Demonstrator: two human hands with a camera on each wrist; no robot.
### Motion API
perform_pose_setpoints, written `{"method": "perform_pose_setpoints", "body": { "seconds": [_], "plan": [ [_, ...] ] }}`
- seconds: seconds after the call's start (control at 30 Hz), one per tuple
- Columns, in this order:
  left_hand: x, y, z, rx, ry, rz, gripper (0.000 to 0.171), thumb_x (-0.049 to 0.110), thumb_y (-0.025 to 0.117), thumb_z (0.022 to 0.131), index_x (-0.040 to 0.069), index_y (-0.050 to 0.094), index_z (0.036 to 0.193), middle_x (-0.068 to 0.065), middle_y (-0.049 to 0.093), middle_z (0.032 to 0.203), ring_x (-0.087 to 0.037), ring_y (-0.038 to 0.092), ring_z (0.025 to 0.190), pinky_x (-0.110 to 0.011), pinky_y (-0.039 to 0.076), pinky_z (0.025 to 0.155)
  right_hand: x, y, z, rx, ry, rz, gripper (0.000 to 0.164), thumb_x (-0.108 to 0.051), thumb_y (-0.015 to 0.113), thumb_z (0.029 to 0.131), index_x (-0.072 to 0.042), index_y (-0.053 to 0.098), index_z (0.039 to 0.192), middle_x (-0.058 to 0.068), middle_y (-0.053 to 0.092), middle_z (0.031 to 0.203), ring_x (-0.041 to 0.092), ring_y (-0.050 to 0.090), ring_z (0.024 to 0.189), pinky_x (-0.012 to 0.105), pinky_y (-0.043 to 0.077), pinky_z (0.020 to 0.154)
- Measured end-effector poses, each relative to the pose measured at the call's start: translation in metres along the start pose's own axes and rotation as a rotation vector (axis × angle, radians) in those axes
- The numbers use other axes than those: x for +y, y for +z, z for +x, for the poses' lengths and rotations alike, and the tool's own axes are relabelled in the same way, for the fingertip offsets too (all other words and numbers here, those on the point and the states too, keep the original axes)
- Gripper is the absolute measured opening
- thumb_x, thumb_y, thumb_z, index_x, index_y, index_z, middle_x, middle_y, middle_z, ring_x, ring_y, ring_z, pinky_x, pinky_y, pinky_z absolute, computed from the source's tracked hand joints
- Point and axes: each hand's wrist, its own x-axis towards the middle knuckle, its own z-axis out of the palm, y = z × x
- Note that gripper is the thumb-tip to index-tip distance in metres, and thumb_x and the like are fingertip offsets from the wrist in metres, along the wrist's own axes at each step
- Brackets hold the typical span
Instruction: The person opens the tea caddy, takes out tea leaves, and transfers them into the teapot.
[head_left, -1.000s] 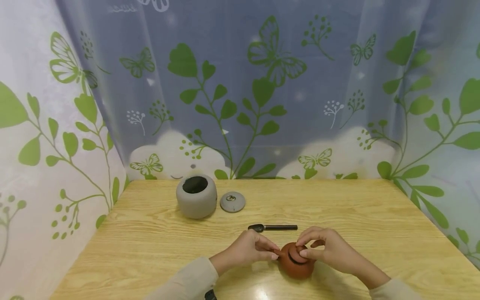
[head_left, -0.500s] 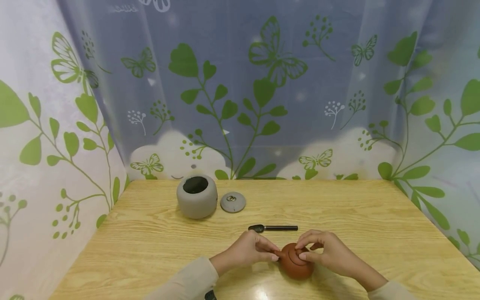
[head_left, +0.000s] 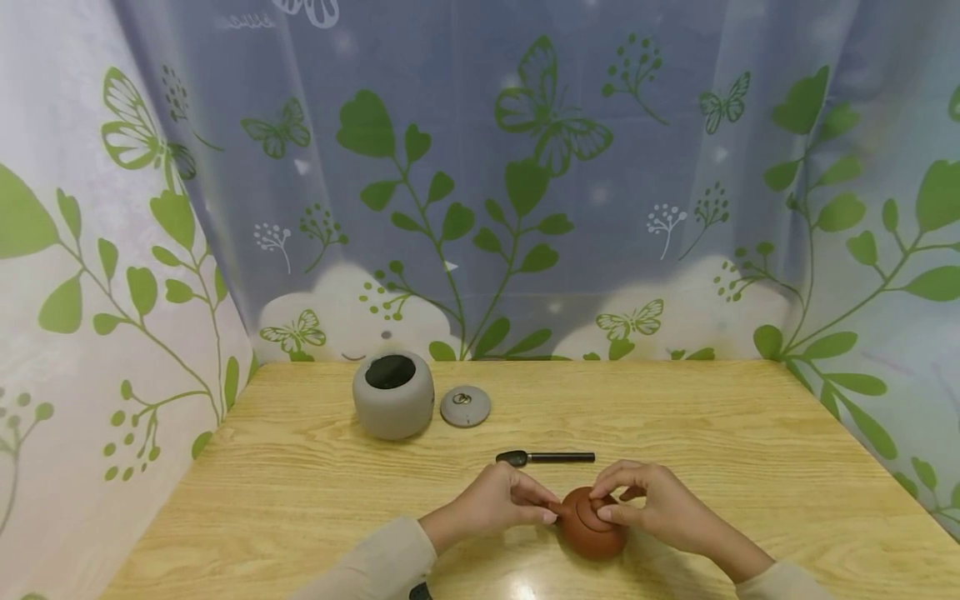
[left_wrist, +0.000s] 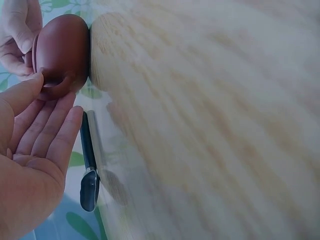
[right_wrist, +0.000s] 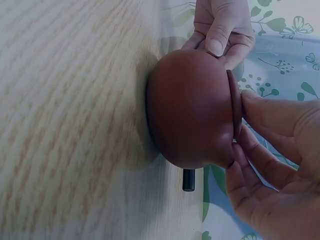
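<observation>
A reddish-brown clay teapot (head_left: 595, 543) stands on the table between both hands. My left hand (head_left: 498, 500) pinches its looped handle (left_wrist: 59, 91) between thumb and fingers. On top, the right hand (head_left: 660, 504) grips the knob of the round lid (right_wrist: 235, 102), which sits in the opening with a thin seam around it. In the right wrist view, the short spout (right_wrist: 222, 157) points toward the right hand's fingers. The knob itself is mostly hidden by thumb and fingertips.
Just beyond the hands lies a small black scoop (head_left: 551, 457) with a slim handle. Farther back at left stands a grey round jar (head_left: 393, 408) with a dark opening, its grey lid (head_left: 465, 408) beside it. A leaf-patterned curtain (head_left: 480, 208) hangs behind the wooden table (head_left: 712, 417).
One second ago the teapot lid was tilted, with a dark gap at its front edge. The right hand has lowered it flat into the opening; the left hand keeps its place on the handle.
</observation>
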Motion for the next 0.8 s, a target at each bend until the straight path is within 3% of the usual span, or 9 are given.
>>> {"method": "perform_pose_setpoints", "body": {
  "seconds": [0.13,0.37,0.5,0.63,0.8],
  "plan": [
    [0.001,-0.004,-0.002,0.001,0.005,0.013,0.023,0.014,0.075,0.084,0.005,0.074,0.105,-0.003,0.074,0.1,-0.009,0.069,0.09,-0.017,0.054,0.076,-0.001,-0.003,0.004,-0.021,0.007,0.03,0.022,-0.03,0.069,0.089,-0.013,0.072,0.103,0.004,0.066,0.108,0.009,0.061,0.099,0.028,0.054,0.076],
    [0.002,-0.027,-0.005,0.064,0.011,0.064,0.035,0.022,0.073,0.087,0.007,0.069,0.118,-0.003,0.068,0.117,-0.021,0.064,0.11,-0.028,0.052,0.091,-0.008,-0.011,0.024,-0.021,0.05,0.096,0.032,-0.023,0.066,0.092,-0.003,0.065,0.118,0.014,0.063,0.119,0.031,0.059,0.11,0.029,0.053,0.085],
    [0.005,-0.047,-0.01,0.11,0.047,0.077,0.039,0.026,0.072,0.087,0.01,0.066,0.123,-0.005,0.064,0.125,-0.025,0.058,0.119,-0.036,0.048,0.099,-0.015,-0.013,0.038,0.007,0.058,0.094,0.043,-0.024,0.065,0.093,-0.003,0.058,0.128,0.018,0.061,0.124,0.039,0.056,0.113,0.036,0.053,0.088],
    [0.01,-0.071,-0.018,0.158,0.083,0.102,0.044,0.026,0.071,0.088,0.011,0.063,0.128,-0.007,0.059,0.132,-0.027,0.053,0.125,-0.038,0.044,0.103,-0.022,-0.011,0.055,0.05,0.081,0.065,0.05,-0.028,0.067,0.091,-0.006,0.054,0.134,0.014,0.061,0.124,0.035,0.057,0.114,0.048,0.048,0.094],
    [0.013,-0.103,-0.031,0.242,0.11,0.117,0.049,0.023,0.07,0.089,0.006,0.058,0.133,-0.012,0.056,0.136,-0.03,0.049,0.128,-0.044,0.042,0.105,-0.032,-0.008,0.076,0.078,0.087,0.042,0.054,-0.03,0.068,0.091,-0.006,0.052,0.136,0.015,0.059,0.128,0.034,0.055,0.118,0.054,0.042,0.1]
  ]
}}
